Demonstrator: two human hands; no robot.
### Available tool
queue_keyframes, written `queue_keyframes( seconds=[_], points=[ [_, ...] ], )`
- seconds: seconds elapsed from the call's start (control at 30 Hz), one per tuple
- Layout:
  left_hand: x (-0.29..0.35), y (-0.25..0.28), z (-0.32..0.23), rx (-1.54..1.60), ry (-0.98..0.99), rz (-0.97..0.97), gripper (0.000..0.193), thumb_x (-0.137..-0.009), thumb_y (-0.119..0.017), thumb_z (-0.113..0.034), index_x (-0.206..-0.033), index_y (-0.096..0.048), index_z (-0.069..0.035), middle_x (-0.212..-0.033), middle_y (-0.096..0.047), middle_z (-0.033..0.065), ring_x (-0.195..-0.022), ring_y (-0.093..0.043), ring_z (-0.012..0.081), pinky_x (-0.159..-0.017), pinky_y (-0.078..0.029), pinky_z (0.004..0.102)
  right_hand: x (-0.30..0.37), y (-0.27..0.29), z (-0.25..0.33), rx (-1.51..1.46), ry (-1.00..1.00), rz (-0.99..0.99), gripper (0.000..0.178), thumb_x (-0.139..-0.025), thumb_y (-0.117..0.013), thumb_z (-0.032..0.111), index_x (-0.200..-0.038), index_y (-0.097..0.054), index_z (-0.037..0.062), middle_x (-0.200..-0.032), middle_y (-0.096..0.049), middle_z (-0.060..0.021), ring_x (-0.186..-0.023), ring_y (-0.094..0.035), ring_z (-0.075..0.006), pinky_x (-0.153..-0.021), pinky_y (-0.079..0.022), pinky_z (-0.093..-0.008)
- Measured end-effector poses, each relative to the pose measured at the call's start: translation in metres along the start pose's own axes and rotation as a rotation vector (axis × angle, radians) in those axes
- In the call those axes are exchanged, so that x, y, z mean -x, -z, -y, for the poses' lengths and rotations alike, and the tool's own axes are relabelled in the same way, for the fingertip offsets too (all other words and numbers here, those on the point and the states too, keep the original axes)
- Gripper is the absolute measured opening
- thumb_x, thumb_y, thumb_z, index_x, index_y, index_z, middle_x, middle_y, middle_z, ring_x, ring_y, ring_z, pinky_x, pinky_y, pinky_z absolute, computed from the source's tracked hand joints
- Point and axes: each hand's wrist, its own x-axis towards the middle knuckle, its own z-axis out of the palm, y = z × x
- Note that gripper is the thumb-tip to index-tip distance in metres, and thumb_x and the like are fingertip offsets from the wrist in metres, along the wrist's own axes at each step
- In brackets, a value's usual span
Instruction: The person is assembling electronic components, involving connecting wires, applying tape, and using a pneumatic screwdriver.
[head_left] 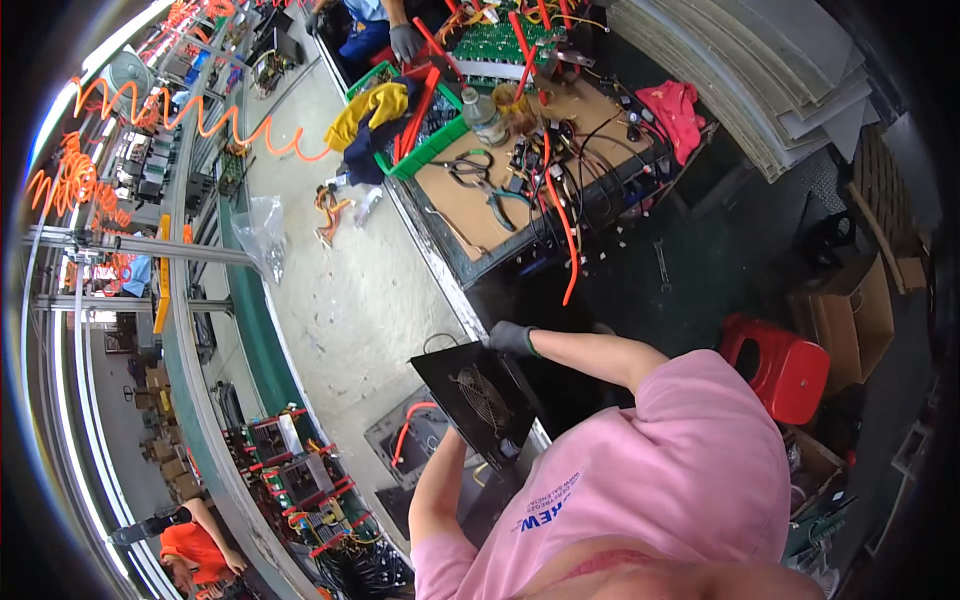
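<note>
A black metal case (pixel 465 395) with a round fan grille (pixel 480 398) stands tilted at the edge of the pale bench, in front of my chest. My right hand (pixel 511 338), in a dark grey glove, is closed at the case's upper right corner. My left forearm reaches up to the case's lower left side; the case hides that hand, so its fingers cannot be seen. Beside the case, a red tube (pixel 402 440) lies on a dark flat panel (pixel 385 432) on the bench.
A side table to the right holds pliers (pixel 497 203), scissors (pixel 466 168), a bottle (pixel 484 118), cables and a green crate (pixel 432 150). Below it is a wrench (pixel 662 265). A red stool (pixel 780 370) and cardboard box (pixel 850 318) stand behind. A co-worker's gloved hand (pixel 405 43) is at the far end.
</note>
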Motion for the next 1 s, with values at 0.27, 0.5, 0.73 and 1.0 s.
queue_keyframes(
  seconds=[0.27,0.5,0.73,1.0],
  points=[
    [-0.015,0.009,-0.007,-0.001,-0.019,0.022,0.029,-0.09,-0.053,-0.015,-0.116,-0.054,-0.002,-0.102,-0.064,0.0136,-0.09,-0.06,0.0188,-0.076,-0.048,0.0314,0.01,0.013,-0.016,-0.027,0.482,-0.17,0.02,-0.079,-0.064,0.018,-0.091,-0.066,0.0024,-0.078,-0.066,-0.0091,-0.072,-0.063,-0.021,-0.067,-0.05,-0.0347],
    [-0.012,0.007,-0.004,0.006,-0.016,0.027,0.029,-0.09,-0.053,-0.015,-0.116,-0.054,-0.002,-0.102,-0.064,0.0138,-0.091,-0.06,0.0191,-0.077,-0.048,0.0315,-0.001,0.02,-0.01,0.131,0.333,-0.074,0.027,-0.082,-0.063,0.026,-0.089,-0.065,-0.0002,-0.081,-0.066,-0.0108,-0.076,-0.062,-0.0174,-0.07,-0.049,-0.0328],
    [-0.005,0.002,-0.003,0.032,-0.003,0.028,0.03,-0.09,-0.053,-0.015,-0.117,-0.054,-0.001,-0.102,-0.064,0.0141,-0.092,-0.06,0.0194,-0.077,-0.048,0.0316,0.014,0.028,0.012,0.352,0.019,0.093,0.025,-0.077,-0.066,0.019,-0.095,-0.061,0.0022,-0.087,-0.064,-0.0096,-0.078,-0.06,-0.0174,-0.072,-0.049,-0.0304],
    [-0.003,0.0,0.0,0.032,0.009,0.031,0.03,-0.09,-0.053,-0.014,-0.117,-0.053,-0.001,-0.103,-0.064,0.0144,-0.092,-0.06,0.0197,-0.078,-0.048,0.0317,0.013,0.025,0.009,0.357,0.146,0.018,0.027,-0.074,-0.064,0.029,-0.085,-0.067,0.0042,-0.085,-0.068,-0.0136,-0.081,-0.065,-0.0241,-0.071,-0.049,-0.0356]
  ],
)
